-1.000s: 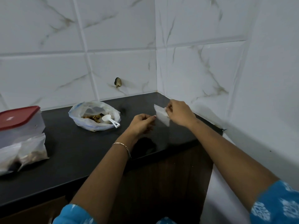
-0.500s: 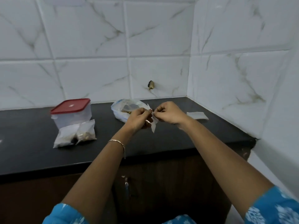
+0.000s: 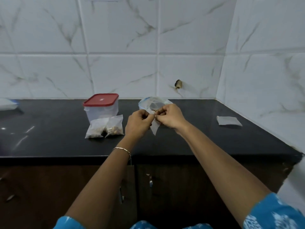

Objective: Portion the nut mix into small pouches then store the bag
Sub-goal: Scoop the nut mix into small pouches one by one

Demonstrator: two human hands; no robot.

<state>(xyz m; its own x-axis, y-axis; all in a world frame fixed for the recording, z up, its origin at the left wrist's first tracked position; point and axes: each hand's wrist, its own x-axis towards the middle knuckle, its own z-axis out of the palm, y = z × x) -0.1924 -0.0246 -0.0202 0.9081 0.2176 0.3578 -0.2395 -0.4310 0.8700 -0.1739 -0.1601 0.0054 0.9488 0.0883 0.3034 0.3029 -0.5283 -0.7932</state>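
An empty small clear pouch (image 3: 155,128) hangs between my hands above the black counter (image 3: 189,139). My left hand (image 3: 139,123) and my right hand (image 3: 170,116) both pinch its top edge. Right behind them the open plastic bag of nut mix (image 3: 154,103) sits on the counter, partly hidden by my fingers. Two filled pouches (image 3: 105,128) lie side by side to the left, in front of a clear box with a red lid (image 3: 101,105).
A flat empty pouch (image 3: 228,120) lies on the counter at the right, near the tiled side wall. Something pale and plastic (image 3: 8,104) rests at the far left edge. Dark wooden cabinet doors (image 3: 165,187) run below the counter.
The view has swung left, bringing the box and filled pouches toward the middle. My hands have drawn together on the empty pouch and hold it in front of the nut bag.
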